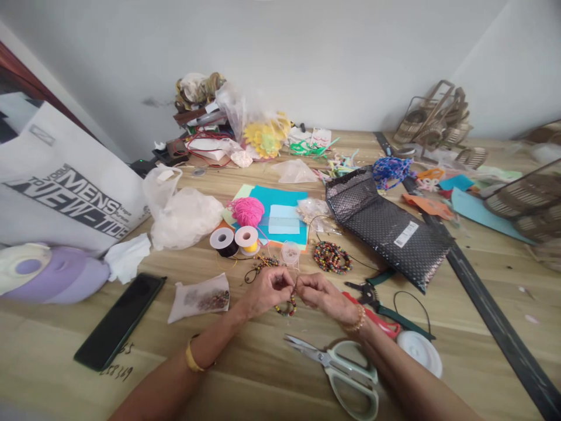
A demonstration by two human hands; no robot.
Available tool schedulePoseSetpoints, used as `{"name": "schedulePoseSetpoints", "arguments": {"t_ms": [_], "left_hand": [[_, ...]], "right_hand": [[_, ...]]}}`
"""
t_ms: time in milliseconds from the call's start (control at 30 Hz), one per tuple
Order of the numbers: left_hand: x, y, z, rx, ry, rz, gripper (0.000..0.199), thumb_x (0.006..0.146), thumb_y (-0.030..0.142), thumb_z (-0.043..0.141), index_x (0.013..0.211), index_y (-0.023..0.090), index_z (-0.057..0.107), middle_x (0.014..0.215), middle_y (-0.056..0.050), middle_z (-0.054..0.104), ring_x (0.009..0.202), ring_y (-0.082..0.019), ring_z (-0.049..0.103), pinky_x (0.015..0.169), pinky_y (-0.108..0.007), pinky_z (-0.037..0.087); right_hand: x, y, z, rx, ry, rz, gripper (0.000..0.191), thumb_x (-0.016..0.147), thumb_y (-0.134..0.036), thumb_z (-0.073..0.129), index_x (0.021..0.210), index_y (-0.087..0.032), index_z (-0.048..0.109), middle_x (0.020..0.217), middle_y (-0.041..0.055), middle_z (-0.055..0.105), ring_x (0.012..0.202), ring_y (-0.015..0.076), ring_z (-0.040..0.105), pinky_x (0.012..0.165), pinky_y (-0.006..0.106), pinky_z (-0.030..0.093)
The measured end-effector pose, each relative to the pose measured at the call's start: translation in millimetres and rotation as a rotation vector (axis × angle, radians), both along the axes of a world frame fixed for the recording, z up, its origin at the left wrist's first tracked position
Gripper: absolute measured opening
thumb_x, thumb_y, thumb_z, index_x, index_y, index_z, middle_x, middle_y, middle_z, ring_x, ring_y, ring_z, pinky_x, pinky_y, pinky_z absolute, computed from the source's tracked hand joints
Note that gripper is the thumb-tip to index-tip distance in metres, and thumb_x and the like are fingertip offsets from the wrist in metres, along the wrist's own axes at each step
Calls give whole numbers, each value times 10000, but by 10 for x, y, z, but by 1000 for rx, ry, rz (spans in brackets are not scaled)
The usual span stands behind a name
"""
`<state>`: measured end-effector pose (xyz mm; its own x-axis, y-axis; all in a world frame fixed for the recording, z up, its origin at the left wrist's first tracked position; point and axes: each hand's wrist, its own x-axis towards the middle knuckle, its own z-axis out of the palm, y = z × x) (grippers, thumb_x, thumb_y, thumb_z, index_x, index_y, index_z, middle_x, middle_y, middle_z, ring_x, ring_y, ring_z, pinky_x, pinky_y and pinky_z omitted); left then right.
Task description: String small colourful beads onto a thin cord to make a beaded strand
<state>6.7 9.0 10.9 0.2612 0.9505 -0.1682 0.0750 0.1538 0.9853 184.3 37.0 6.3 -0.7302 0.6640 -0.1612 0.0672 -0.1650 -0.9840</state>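
Note:
My left hand [272, 287] and my right hand [316, 293] meet fingertip to fingertip over the table, both pinched closed. A beaded bracelet [286, 307] of small multicoloured beads hangs in a loop just below the fingertips, held between the two hands. Its cord ends are too small to make out. Behind my left hand lie more beads on cord [265, 263]. To the right, a coiled string of multicoloured beads [332, 257] rests on the table. A small clear round container [290, 252] stands just behind the fingers.
Scissors [328, 358] lie in front of my right hand, with red-handled and green-handled tools beside my forearm. Left are a bead pouch [199, 297] and a phone [120, 320]. Behind stand thread spools [223, 241], pink yarn [246, 211] and a black bubble mailer [385, 225].

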Motion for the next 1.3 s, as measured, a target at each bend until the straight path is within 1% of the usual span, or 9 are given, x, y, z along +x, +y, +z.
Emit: {"name": "schedulePoseSetpoints", "arguments": {"t_ms": [167, 333, 400, 567, 733, 833, 1067, 1167, 1300], "left_hand": [[-15, 9, 9, -14, -18, -1, 156, 651, 211, 710, 633, 130, 578, 563, 16, 558, 501, -70, 483, 492, -183, 364], [-42, 19, 84, -111, -64, -85, 191, 719, 301, 692, 710, 132, 602, 610, -20, 619, 554, -109, 560, 533, -211, 415], [-43, 15, 86, -107, -66, -102, 195, 718, 305, 698, 730, 131, 609, 630, -19, 620, 562, -107, 552, 549, -216, 415], [-31, 2, 40, -42, -36, -122, 179, 715, 289, 696, 700, 137, 603, 641, -1, 559, 569, -90, 473, 544, -209, 355], [-20, 1, 46, -61, -110, -125, 177, 690, 267, 686, 677, 145, 558, 652, 13, 527, 573, -88, 466, 545, -205, 365], [-15, 3, 54, -66, -143, -123, 149, 676, 228, 664, 662, 152, 536, 656, 16, 523, 562, -85, 466, 532, -201, 374], [12, 3, 47, -72, -123, -69, 99, 623, 144, 600, 597, 153, 505, 593, 28, 501, 525, -83, 478, 508, -200, 371], [16, 6, 22, -67, -105, -49, 68, 609, 137, 587, 595, 149, 522, 570, 31, 499, 504, -80, 465, 492, -198, 357], [8, 14, -16, -73, -97, -44, 46, 593, 134, 583, 599, 146, 539, 541, 34, 499, 482, -78, 457, 480, -197, 346]], "right_hand": [[-7, -19, -10, -62, 29, -19, 283, 774, -349, 556, 585, -182, 428, 505, -77, 336, 467, 61, 237, 452, 206, 195], [23, 21, -46, -114, 33, -42, 253, 761, -349, 553, 603, -183, 446, 497, -80, 355, 448, 60, 263, 444, 202, 211], [23, 30, -57, -117, 40, -50, 237, 754, -335, 550, 599, -182, 455, 485, -83, 357, 436, 58, 264, 437, 200, 211], [-8, 11, -54, -123, 58, -55, 202, 736, -290, 540, 583, -177, 472, 468, -87, 348, 428, 56, 249, 430, 199, 201], [-25, -7, -66, -128, 69, -59, 207, 735, -289, 541, 578, -182, 461, 471, -85, 346, 432, 59, 252, 433, 198, 213], [-23, -11, -71, -105, 64, -35, 232, 750, -307, 539, 579, -185, 442, 479, -81, 349, 437, 63, 255, 443, 204, 221], [-23, -31, 20, 52, 37, 13, 318, 791, -363, 555, 562, -188, 422, 515, -58, 334, 489, 78, 244, 475, 232, 201], [-34, -40, 51, 82, 41, 12, 336, 809, -391, 554, 570, -192, 426, 525, -52, 311, 500, 85, 230, 475, 254, 190], [-46, -46, 55, 89, 33, 22, 356, 821, -404, 544, 574, -190, 402, 544, -55, 292, 512, 82, 218, 482, 255, 186]]}}
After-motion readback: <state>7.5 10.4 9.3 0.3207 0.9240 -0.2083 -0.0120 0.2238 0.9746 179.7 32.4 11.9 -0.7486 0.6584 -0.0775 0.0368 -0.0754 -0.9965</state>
